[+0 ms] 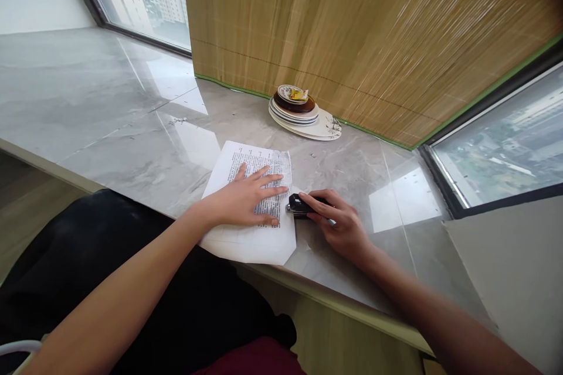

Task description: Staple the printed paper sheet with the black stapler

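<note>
Black stapler (pixel 299 204) is clasped by right grip (pixel 342 224), with left grip (pixel 241 200) spread on paper (pixel 257 245).

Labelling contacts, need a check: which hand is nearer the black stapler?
Right. The right hand holds the black stapler in its fingers; the left hand lies spread on the printed paper, just left of the stapler.

Dense printed lines (pixel 270 206), on white paper (pixel 250 243), too small to read
</note>
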`<control>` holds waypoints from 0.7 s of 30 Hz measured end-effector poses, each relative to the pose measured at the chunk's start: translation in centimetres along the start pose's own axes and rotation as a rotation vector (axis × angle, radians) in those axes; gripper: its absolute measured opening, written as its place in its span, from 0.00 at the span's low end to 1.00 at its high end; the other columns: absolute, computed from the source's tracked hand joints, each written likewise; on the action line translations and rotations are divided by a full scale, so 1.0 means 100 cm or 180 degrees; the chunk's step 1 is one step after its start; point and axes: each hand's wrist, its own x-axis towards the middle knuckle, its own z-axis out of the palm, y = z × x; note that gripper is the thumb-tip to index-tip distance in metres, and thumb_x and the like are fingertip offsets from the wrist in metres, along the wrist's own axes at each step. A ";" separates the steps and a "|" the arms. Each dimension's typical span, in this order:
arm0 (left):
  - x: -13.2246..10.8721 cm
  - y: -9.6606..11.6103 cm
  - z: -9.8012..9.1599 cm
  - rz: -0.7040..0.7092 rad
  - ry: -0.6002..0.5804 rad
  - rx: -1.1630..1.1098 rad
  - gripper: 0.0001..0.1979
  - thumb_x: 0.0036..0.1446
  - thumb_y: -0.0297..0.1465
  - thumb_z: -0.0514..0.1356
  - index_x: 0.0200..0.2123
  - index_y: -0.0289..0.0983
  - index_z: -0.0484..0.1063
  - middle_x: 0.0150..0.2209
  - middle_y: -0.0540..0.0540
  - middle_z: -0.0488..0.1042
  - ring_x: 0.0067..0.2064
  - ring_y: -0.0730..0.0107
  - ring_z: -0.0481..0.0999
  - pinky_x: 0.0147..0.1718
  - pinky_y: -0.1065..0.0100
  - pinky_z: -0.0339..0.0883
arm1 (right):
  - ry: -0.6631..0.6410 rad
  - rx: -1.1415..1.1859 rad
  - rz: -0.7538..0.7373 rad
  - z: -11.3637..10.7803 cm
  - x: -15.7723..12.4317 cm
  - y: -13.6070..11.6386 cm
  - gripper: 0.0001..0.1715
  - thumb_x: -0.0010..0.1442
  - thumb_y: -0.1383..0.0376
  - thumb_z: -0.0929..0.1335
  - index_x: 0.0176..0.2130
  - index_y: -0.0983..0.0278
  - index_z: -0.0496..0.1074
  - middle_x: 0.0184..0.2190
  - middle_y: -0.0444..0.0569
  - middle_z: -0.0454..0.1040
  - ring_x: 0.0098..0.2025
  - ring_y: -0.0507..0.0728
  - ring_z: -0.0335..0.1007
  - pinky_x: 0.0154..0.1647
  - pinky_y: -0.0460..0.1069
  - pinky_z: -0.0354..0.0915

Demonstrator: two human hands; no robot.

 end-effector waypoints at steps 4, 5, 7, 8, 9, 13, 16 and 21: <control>0.001 0.001 0.000 0.0025 0.0065 -0.0067 0.36 0.64 0.58 0.55 0.71 0.54 0.58 0.75 0.46 0.53 0.76 0.43 0.44 0.68 0.31 0.29 | -0.0016 -0.0046 0.0021 -0.002 0.001 -0.003 0.31 0.70 0.72 0.64 0.67 0.48 0.67 0.51 0.52 0.74 0.49 0.60 0.72 0.49 0.58 0.71; 0.001 0.001 0.000 0.0027 0.0088 -0.0075 0.35 0.65 0.57 0.55 0.71 0.54 0.59 0.74 0.46 0.54 0.76 0.43 0.45 0.69 0.31 0.30 | -0.0036 -0.0059 0.0017 -0.004 0.001 -0.004 0.31 0.70 0.72 0.64 0.67 0.49 0.67 0.50 0.52 0.75 0.49 0.60 0.72 0.49 0.58 0.71; 0.001 0.001 0.000 0.0051 0.0120 -0.0079 0.33 0.65 0.57 0.55 0.70 0.55 0.61 0.74 0.46 0.55 0.76 0.44 0.47 0.69 0.32 0.31 | -0.0044 -0.0072 -0.0015 -0.008 0.001 -0.006 0.32 0.69 0.72 0.65 0.66 0.49 0.68 0.49 0.52 0.75 0.47 0.61 0.72 0.47 0.58 0.71; 0.001 0.001 0.000 0.0072 0.0126 -0.0082 0.33 0.65 0.56 0.56 0.69 0.55 0.62 0.74 0.46 0.56 0.76 0.44 0.47 0.69 0.33 0.31 | -0.0041 -0.0076 -0.0042 -0.010 0.001 -0.006 0.32 0.69 0.72 0.65 0.66 0.49 0.68 0.48 0.52 0.75 0.47 0.61 0.72 0.46 0.58 0.71; 0.001 0.002 0.000 0.0092 0.0122 -0.0089 0.33 0.64 0.56 0.57 0.69 0.55 0.62 0.74 0.46 0.57 0.76 0.44 0.47 0.69 0.33 0.31 | -0.0047 -0.0082 -0.0076 -0.013 0.001 -0.007 0.32 0.68 0.72 0.65 0.66 0.49 0.68 0.48 0.52 0.75 0.46 0.61 0.72 0.46 0.58 0.71; 0.002 0.005 0.001 0.0097 0.0091 -0.0150 0.33 0.65 0.56 0.57 0.69 0.54 0.62 0.73 0.47 0.57 0.76 0.45 0.47 0.69 0.32 0.31 | -0.0188 -0.0050 -0.0199 -0.016 0.001 -0.007 0.33 0.68 0.72 0.65 0.67 0.48 0.67 0.48 0.52 0.75 0.46 0.61 0.71 0.46 0.58 0.70; 0.003 0.009 0.006 0.0149 0.0123 -0.0152 0.32 0.65 0.55 0.58 0.68 0.53 0.64 0.74 0.46 0.56 0.76 0.44 0.47 0.69 0.30 0.29 | -0.0219 0.0026 -0.0125 -0.011 0.001 -0.008 0.34 0.69 0.72 0.65 0.68 0.47 0.65 0.50 0.51 0.74 0.48 0.61 0.71 0.48 0.59 0.70; 0.006 0.015 0.012 0.0218 0.0173 -0.0164 0.35 0.64 0.52 0.60 0.71 0.51 0.59 0.74 0.44 0.56 0.75 0.43 0.48 0.69 0.30 0.28 | -0.0250 -0.0132 -0.0035 -0.003 0.000 -0.010 0.35 0.70 0.73 0.63 0.69 0.46 0.63 0.53 0.52 0.73 0.52 0.62 0.69 0.51 0.61 0.71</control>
